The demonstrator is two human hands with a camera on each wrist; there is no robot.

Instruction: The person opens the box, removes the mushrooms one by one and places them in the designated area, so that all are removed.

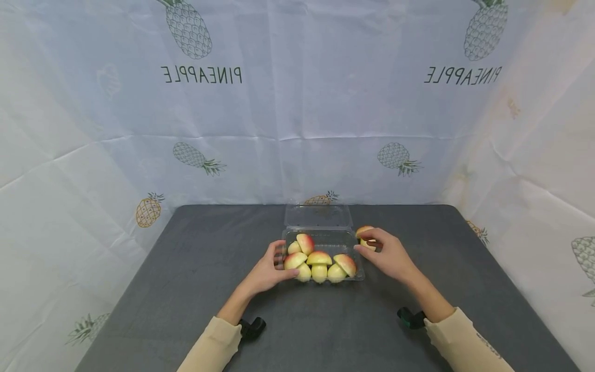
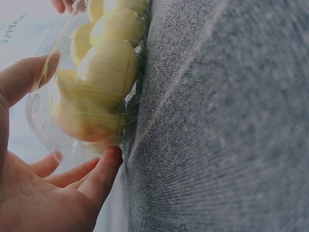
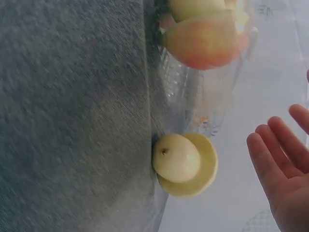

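Observation:
A clear plastic clamshell box (image 1: 334,239) sits on the dark table with its lid (image 1: 318,217) folded back. Several yellow mushroom-shaped pieces (image 1: 319,258) with reddish caps lie in its left and near parts. My left hand (image 1: 266,273) grips the box's left end, thumb over the near rim and fingers against the side. Just right of the box, another mushroom-shaped piece (image 3: 177,159) rests on the table. Beside it is my right hand (image 1: 389,254), partly covering it in the head view; the right wrist view shows the fingers (image 3: 275,150) extended, apart from the piece.
The dark grey table (image 1: 195,289) extends to both sides of the box. A pale cloth (image 1: 302,108) printed with pineapples hangs behind and along the sides. Black wrist straps (image 1: 252,328) show below both hands.

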